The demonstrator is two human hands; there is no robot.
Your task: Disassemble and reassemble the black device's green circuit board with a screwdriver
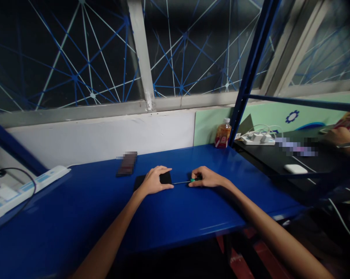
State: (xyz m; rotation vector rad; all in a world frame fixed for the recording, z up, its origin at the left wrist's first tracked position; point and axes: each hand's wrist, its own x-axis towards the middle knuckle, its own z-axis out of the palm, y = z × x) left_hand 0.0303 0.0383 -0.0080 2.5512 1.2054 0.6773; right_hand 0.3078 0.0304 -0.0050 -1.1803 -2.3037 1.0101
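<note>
My left hand [155, 180] rests on a flat black device [165, 178] lying on the blue table [76, 217], fingers curled over its top and holding it down. My right hand [205, 178] is closed around a small screwdriver with a green handle [194, 179]. Its thin metal shaft [181, 182] points left and reaches the right edge of the black device. The two hands are about a hand's width apart, near the middle of the table.
A second dark phone-like device [127, 164] lies behind my left hand. A white power strip [26, 188] sits at the far left, a drink bottle [223, 133] at the back right. Another person's hand [339, 136] works at the black desk [279, 157] to the right.
</note>
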